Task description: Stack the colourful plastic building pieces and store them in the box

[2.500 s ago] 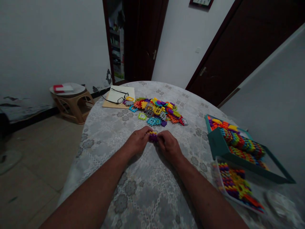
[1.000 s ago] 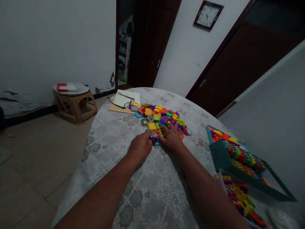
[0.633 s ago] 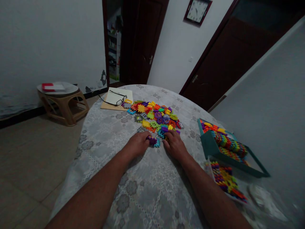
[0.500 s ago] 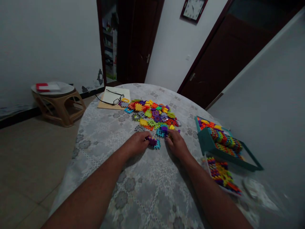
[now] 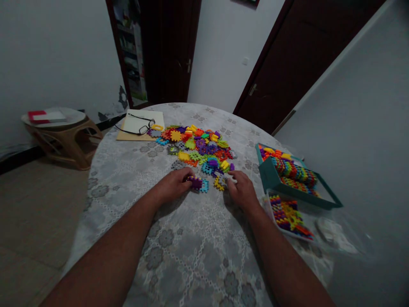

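Note:
My left hand is closed on a small purple toothed block, held just above the tablecloth or resting on it. A light blue square toothed block sits against its right end and looks joined to it. My right hand has thumb and forefinger apart, beside a yellow toothed block with a greyish part; whether the thumb touches it is hard to tell. Just beyond both hands spreads a heap of colourful interlocking blocks, with a blue window-like piece and a purple one at its near edge.
Black-framed glasses lie on a notebook at the far left. To the right stand a green box and a clear plastic tub, both holding blocks. A plastic bag lies beside them. Beyond the table is a stool.
My right hand has drawn back to the right from the heap's near edge, leaving the yellow block in plain sight. My left hand keeps the purple block. The whole view has shifted slightly.

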`<state>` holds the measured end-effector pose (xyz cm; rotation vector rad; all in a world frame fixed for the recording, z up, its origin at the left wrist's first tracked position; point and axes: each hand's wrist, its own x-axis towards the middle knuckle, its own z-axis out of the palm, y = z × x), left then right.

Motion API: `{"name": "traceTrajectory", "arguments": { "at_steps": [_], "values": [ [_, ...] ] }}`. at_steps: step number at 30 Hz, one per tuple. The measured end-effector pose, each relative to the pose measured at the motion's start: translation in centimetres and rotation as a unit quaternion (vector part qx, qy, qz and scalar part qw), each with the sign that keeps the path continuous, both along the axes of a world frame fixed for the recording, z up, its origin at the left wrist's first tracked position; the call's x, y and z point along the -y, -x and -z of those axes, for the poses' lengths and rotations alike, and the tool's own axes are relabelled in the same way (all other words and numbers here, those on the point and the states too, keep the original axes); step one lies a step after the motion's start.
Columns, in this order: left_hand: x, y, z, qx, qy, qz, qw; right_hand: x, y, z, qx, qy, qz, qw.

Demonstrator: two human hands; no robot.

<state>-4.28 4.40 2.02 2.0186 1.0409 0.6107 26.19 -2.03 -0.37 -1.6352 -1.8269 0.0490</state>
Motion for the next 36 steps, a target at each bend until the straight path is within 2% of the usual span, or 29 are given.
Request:
{"name": "traceTrajectory", "arguments": {
  "at_steps": [4, 7, 10, 13, 19, 22, 26, 29, 32, 34, 36],
  "values": [
    [-0.1, 0.0, 0.3, 0.017, 0.005, 0.008, 1.000, 0.5, 0.0, -0.3, 0.078, 0.052, -0.062, 0.994],
    [-0.1, 0.0, 0.2, 0.041, 0.026, 0.017, 0.999, 0.4, 0.1, -0.2, 0.062, 0.060, -0.074, 0.994],
    [0.0, -0.1, -0.3, 0.061, 0.046, 0.022, 0.997, 0.0, 0.1, 0.2, 0.008, 0.047, -0.049, 0.998],
    [0.3, -0.1, -0.7, 0.069, 0.059, 0.027, 0.995, -0.4, 0.2, 0.6, -0.037, 0.028, 0.008, 0.999],
    [0.7, -0.5, -1.1, 0.065, 0.093, 0.015, 0.993, -0.4, 0.3, 0.1, -0.092, 0.009, 0.099, 0.991],
    [0.7, -0.6, -1.0, 0.065, 0.096, 0.015, 0.993, -0.5, 0.2, 0.3, -0.138, 0.016, 0.094, 0.986],
    [0.4, -0.5, -0.9, 0.075, 0.117, 0.027, 0.990, -0.9, -0.1, 1.4, -0.183, 0.029, 0.075, 0.980],
    [0.1, -0.3, -0.7, 0.089, 0.123, 0.020, 0.988, -1.1, -0.5, 1.8, -0.162, 0.010, 0.086, 0.983],
    [-0.2, -0.1, -0.5, 0.099, 0.130, 0.014, 0.986, -0.9, -0.6, 1.3, -0.091, -0.036, 0.081, 0.992],
    [-0.2, 0.1, -0.4, 0.103, 0.132, 0.009, 0.986, -0.5, -0.2, 0.7, -0.046, -0.052, 0.049, 0.996],
    [-0.3, 0.2, -0.3, 0.110, 0.123, -0.007, 0.986, 0.0, 0.8, 0.1, -0.015, -0.036, -0.017, 0.999]
  ]
}}
